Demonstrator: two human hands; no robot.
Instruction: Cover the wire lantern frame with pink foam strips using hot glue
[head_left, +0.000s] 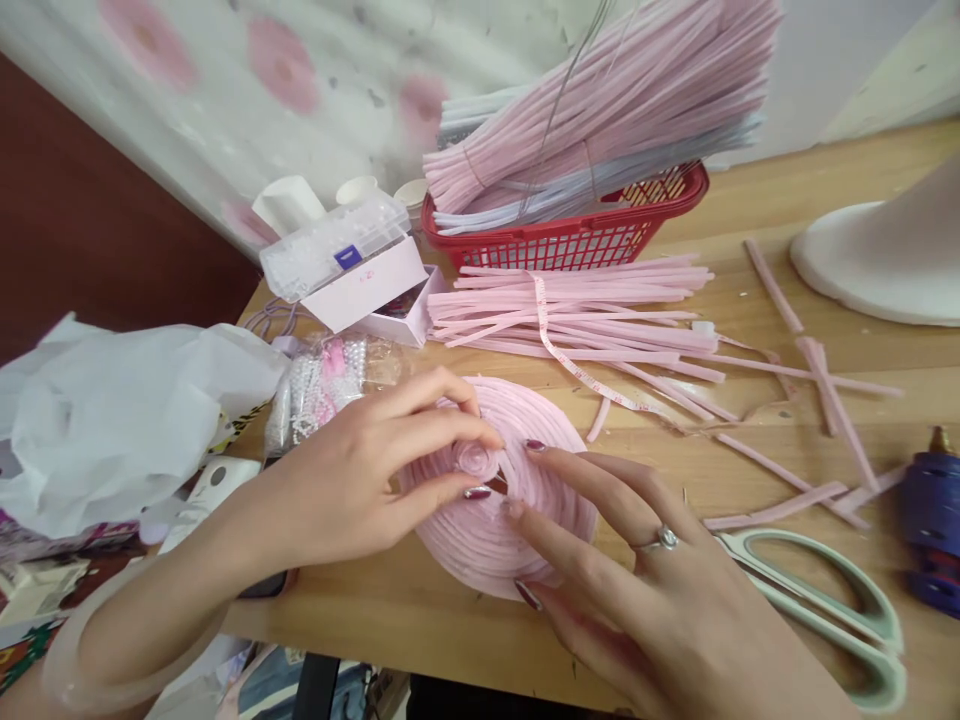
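A wide round coil of pink fuzzy stems (457, 560) lies on the table in front of me, with a small dark gap near its middle. My left hand (367, 465) reaches over its left side. Thumb and fingers close around a small pink spiral (475, 460) at the centre. From the lower right, my right hand (645, 590), wearing a ring, rests its spread fingertips on the coil's right side. Whether the small spiral is joined to the wide coil I cannot tell.
Behind lie loose pink stems (487, 312) under a tape measure (541, 318), and a red basket (540, 245) of stem bundles. Green-handled scissors (885, 610) and a blue bottle-like object (934, 520) are at right. Boxes (367, 285) and a white plastic bag (127, 410) stand left.
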